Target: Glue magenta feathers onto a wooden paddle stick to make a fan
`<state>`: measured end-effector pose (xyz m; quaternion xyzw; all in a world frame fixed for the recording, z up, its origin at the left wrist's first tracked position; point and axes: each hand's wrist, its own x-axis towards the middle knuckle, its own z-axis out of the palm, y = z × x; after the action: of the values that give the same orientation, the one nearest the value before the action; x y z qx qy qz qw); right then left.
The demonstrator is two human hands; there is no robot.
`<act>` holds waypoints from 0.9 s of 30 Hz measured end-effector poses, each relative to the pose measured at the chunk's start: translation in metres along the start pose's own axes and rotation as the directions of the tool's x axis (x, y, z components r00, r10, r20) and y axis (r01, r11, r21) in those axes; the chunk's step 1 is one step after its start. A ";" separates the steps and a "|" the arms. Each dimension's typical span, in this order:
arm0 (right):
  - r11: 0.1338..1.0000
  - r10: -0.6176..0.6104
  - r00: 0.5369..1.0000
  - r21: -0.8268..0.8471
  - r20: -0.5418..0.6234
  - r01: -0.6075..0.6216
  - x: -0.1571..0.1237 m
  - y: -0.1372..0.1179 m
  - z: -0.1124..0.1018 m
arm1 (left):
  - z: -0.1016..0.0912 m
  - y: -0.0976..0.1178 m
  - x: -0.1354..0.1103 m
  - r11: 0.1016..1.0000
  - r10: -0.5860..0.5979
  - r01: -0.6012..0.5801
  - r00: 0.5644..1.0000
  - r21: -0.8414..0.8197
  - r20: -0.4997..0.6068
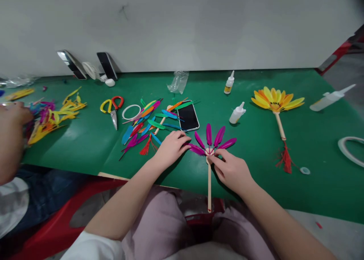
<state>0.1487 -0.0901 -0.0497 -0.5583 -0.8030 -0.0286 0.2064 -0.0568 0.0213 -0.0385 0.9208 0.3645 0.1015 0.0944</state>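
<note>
In front of me lies a feather fan (209,184) with a thin wooden handle and several magenta feathers (209,134) spread from its small head. The handle's lower end sticks out past the table edge. My left hand (173,148) has its fingers closed at the outer end of the leftmost magenta feather (196,149). Thumb and index finger of my right hand (233,170) are pressed together on the fan's head, where the feather bases meet. The fingertips partly cover that spot.
Loose coloured feathers (153,125) and a phone (188,115) lie left of centre, with scissors (114,112) and a white ring (131,112) beyond. Glue bottles (237,114) stand behind. To the right are a finished yellow fan (280,125) and a tape roll (352,150). A co-worker's arm (11,138) is at left.
</note>
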 end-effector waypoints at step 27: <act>0.952 0.184 0.968 0.275 -0.170 -0.133 -0.001 0.003 0.001 | -0.028 -0.010 0.011 0.911 -0.072 0.177 0.958 -0.373 0.277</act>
<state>0.1514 -0.0900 -0.0514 -0.5836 -0.7283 0.0403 0.3569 -0.0622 0.0389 -0.0122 0.8629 0.3797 0.0460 0.3304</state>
